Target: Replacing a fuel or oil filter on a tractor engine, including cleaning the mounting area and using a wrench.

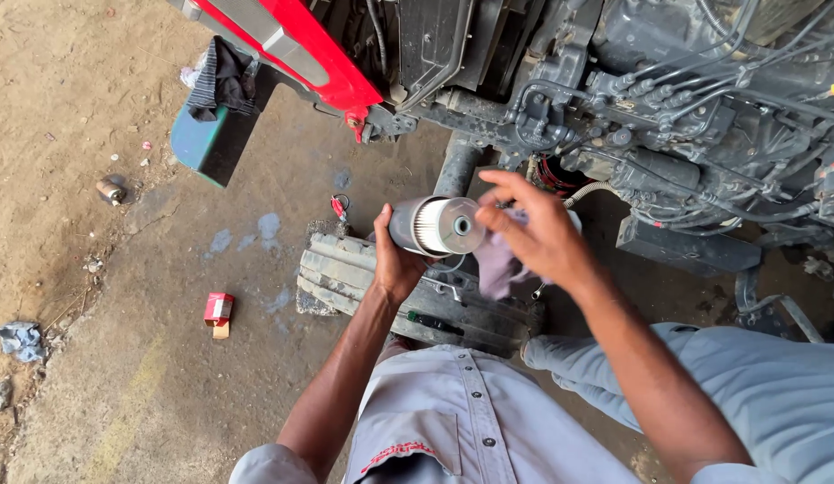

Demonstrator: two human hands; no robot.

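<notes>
At the centre of the frame the left hand (pixel 394 260) is clamped around the grey metal body of a cylindrical filter (pixel 435 226), which lies roughly level with its pleated white end and central hole turned toward the right of the frame. The right hand (pixel 535 231) sits just beside that end, fingers (pixel 499 178) spread and partly curled, pinching a purplish cloth (pixel 499 264) that hangs below the palm; whether the fingertips touch the filter's face cannot be told. Behind and above the hands, across the upper right, is a dark engine (pixel 686 108) tangled with hoses and wires, and a red body panel (pixel 296 45) slants in the upper middle. Below the filter lies a ribbed grey step plate (pixel 332 269). On the dirt floor (pixel 121 385) at the lower left rests a small red box (pixel 218 309), well apart from the hands.
</notes>
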